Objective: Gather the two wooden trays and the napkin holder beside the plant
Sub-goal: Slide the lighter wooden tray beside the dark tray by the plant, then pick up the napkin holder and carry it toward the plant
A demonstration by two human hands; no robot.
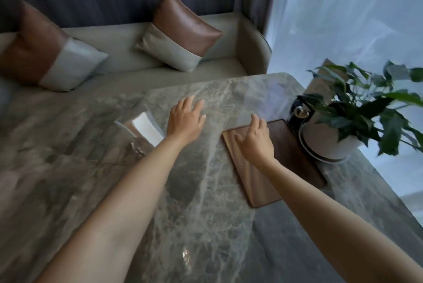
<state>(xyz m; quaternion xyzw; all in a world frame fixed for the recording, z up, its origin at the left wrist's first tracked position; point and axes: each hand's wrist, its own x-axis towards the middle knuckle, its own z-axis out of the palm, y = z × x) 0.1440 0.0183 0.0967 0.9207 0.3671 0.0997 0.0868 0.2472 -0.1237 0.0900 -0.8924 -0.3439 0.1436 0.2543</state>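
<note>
Two wooden trays lie side by side on the marble table, a lighter one [256, 182] and a darker one [295, 157] next to the plant's white pot [329, 143]. My right hand [255, 140] rests flat on the far end of the lighter tray, fingers spread. Empty and with fingers apart, my left hand [186, 118] hovers over the bare table to the left of the trays. A black napkin holder [299, 111] stands behind the darker tray, tucked against the pot and partly hidden by leaves.
The marble table [194, 202] ends at a rounded far corner near the plant [366, 104]. A beige sofa [160, 63] with two brown and grey cushions sits behind it. A sheer curtain [343, 19] covers the window on the right.
</note>
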